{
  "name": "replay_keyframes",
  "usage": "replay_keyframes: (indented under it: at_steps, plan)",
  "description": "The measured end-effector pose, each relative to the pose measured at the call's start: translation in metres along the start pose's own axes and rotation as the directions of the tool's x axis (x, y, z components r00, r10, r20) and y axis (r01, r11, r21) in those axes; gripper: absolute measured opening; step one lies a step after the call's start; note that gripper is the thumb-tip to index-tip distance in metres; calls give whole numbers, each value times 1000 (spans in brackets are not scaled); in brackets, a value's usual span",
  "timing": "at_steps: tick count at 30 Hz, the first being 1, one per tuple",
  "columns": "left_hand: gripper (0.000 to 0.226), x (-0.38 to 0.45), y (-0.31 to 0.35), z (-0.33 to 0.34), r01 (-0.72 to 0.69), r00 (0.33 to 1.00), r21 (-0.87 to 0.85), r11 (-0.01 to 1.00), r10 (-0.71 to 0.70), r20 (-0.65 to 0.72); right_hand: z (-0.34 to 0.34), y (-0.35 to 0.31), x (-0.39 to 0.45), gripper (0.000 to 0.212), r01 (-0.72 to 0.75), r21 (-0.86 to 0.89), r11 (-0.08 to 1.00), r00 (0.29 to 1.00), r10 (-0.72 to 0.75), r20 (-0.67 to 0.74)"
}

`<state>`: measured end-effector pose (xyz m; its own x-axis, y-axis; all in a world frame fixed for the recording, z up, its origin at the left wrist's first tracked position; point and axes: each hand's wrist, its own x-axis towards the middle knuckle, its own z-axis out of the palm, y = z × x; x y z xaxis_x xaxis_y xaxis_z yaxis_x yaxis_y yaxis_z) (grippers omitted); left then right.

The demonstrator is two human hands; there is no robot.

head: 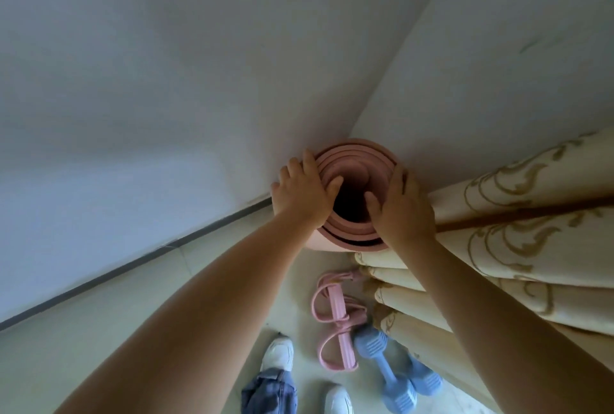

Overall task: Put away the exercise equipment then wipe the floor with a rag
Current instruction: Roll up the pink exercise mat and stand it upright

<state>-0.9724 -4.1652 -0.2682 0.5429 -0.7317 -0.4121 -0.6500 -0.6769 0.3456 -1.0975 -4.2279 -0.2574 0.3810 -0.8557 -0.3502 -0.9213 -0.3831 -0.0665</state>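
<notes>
A rolled pink exercise mat [355,161] stands on end in the corner where two white walls meet, and I look down into its hollow core. My left hand [300,189] grips the left side of its top rim, thumb curled into the core. My right hand [400,206] grips the right side of the rim, thumb also inside. On the floor below lie a pink pull-rope exerciser [335,320] and two blue dumbbells [395,370], side by side near the curtain.
A cream curtain [518,231] with gold pattern hangs bunched at the right, against the mat and over part of the dumbbells. A dark skirting strip [139,261] runs along the left wall. My white shoes [277,354] stand on the pale tiled floor [139,324].
</notes>
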Motion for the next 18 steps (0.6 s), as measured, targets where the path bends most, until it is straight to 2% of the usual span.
replay_keyframes:
  at_steps: [4,7,11,14,18]
  plan:
    - [60,-27,-8,-12,55,998,-62,997,-57,-27,-10,1,-10,57,112,-109,988,993,-107,48]
    - [47,-64,-20,-22,95,995,2,996,-95,-16,-16,3,-26,42,172,-131,976,982,-160,97]
    - [37,-123,-40,-32,165,986,83,983,-162,-35,-27,-2,-57,39,275,-173,946,959,-256,123]
    - [35,-176,-61,-36,231,972,82,970,-226,-62,-34,-18,-90,41,394,-178,902,918,-376,126]
    - [33,-258,-93,-37,337,940,57,940,-331,-86,-31,-59,-153,42,566,-168,807,820,-529,221]
